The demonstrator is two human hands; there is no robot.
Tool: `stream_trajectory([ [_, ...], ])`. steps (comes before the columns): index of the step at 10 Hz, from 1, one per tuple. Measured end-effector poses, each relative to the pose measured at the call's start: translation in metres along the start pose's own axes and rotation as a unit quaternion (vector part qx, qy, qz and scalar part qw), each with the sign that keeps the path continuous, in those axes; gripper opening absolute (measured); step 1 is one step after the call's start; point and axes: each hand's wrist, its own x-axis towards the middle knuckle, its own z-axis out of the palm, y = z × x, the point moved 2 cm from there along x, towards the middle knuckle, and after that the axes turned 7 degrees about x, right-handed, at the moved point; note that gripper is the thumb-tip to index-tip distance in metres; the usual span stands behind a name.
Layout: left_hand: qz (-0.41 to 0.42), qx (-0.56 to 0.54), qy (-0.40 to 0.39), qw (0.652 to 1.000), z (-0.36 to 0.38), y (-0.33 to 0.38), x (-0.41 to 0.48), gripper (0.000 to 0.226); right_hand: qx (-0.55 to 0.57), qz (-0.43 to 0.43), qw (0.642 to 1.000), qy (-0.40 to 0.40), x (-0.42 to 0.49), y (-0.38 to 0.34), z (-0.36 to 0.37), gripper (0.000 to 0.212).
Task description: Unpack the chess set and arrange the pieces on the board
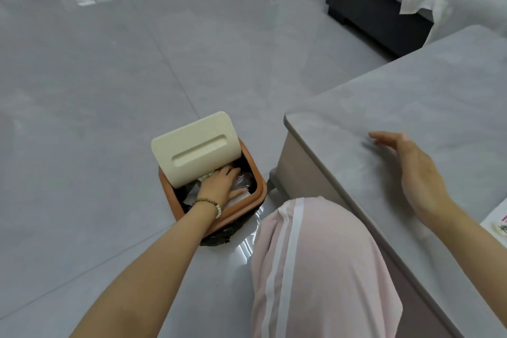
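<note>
Terracotta plastic bin, cream lid tipped up: on floor beside grey marbled desk.
Left grip: inside bin, fingers flat on rubbish.
Right grip: fingers apart, above desk.
Chess set: unclear — white printed corner on desk.

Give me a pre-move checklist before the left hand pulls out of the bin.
1. Left hand holds nothing: ok. Its fingers lie flat on the waste inside the bin, with nothing visibly gripped.
2. Lid is out of the way: ok. It is tipped up above the hand, though whether it touches the hand cannot be told.
3. Right hand is free: ok. It is open and hovers over the tabletop.
4. Chess set is in view: not ok. No board or pieces are visible.
5. Printed item at the table's right edge is identified: cannot tell. It is cut off by the frame.
</note>
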Motion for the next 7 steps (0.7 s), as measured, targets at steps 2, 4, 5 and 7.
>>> stream_trajectory([
  [2, 0.107, 0.098, 0.291, 0.946, -0.024, 0.005, -0.031, 0.051, 0.008, 0.009, 1.0, 0.005, 0.0, 0.0, -0.001, 0.046],
  [4, -0.121, 0.12, 0.169, 0.971, -0.02, -0.025, -0.022, 0.086, 0.007, 0.002, 1.0, 0.001, -0.001, -0.002, 0.001, 0.042],
  [5, -0.138, 0.131, 0.123, 0.974, -0.018, -0.024, -0.019, 0.095, 0.006, -0.004, 1.0, 0.0, -0.001, -0.001, 0.001, 0.042],
  [7, -0.151, 0.07, 0.072, 0.983, -0.043, -0.006, -0.02, 0.088, 0.01, -0.002, 1.0, -0.002, -0.003, -0.001, 0.001, 0.038],
])
